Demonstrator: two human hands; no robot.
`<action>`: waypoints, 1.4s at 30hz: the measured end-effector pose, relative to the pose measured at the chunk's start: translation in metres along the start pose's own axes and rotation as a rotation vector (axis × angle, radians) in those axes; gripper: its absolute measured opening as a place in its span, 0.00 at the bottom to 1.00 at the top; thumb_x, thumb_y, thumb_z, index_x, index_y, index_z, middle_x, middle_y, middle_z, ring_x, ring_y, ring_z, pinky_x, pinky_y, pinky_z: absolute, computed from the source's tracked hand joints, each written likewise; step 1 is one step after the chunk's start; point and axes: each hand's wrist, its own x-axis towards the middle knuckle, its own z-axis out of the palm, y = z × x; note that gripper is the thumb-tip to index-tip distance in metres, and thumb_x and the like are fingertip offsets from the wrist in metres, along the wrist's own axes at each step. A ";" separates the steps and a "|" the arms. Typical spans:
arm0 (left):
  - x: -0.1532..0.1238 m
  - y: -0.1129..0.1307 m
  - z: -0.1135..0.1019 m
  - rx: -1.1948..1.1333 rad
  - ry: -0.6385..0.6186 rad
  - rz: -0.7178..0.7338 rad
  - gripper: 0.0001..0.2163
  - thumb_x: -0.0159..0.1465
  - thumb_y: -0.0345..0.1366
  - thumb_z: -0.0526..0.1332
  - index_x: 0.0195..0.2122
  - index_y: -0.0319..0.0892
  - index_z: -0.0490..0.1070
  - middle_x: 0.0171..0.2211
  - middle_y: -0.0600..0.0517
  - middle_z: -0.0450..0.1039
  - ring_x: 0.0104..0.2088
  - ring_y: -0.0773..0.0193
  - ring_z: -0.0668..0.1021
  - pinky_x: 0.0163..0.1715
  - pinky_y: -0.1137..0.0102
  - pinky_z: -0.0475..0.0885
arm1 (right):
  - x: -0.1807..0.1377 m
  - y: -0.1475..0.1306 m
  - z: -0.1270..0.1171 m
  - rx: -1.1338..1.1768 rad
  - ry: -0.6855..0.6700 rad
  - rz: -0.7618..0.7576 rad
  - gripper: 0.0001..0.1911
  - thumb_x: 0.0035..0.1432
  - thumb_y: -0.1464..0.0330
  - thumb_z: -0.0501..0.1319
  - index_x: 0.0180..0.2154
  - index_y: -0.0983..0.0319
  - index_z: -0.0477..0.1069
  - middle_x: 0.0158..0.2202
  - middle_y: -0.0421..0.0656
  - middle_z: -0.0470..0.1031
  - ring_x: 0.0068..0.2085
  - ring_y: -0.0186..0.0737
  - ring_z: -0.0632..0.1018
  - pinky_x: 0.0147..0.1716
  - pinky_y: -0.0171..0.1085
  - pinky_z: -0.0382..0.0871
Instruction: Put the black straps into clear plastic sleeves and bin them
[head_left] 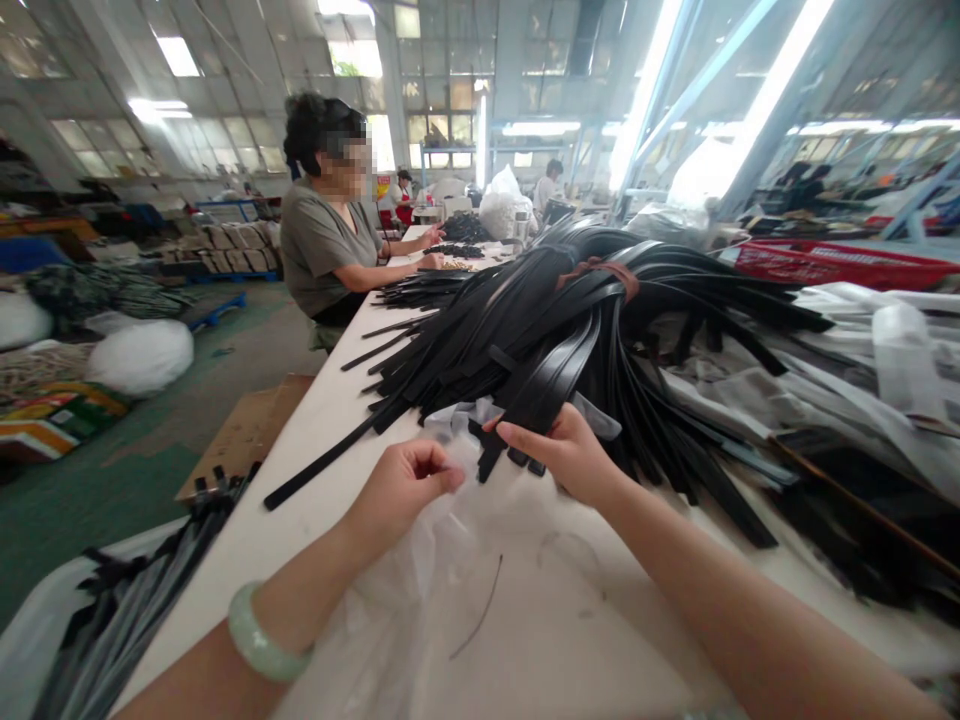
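Head view: the left hand (412, 485) pinches translucent plastic film (439, 535) between thumb and fingers; the right hand (577, 455) grips ends of black straps (551, 385), heaped across the white table (322, 440).

Flat black straps (551, 380) curve downward in a bunch, their ends beside crumpled translucent plastic (441, 525).

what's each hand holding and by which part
The right hand holds black straps near their lower ends; the left hand pinches translucent plastic, exact part unclear.
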 end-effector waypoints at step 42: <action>0.000 0.003 0.004 0.042 -0.084 -0.052 0.11 0.53 0.40 0.69 0.26 0.37 0.72 0.25 0.54 0.70 0.27 0.68 0.69 0.29 0.72 0.63 | -0.007 0.002 0.021 0.059 0.055 0.122 0.12 0.40 0.66 0.71 0.29 0.65 0.81 0.24 0.42 0.77 0.24 0.34 0.72 0.23 0.33 0.64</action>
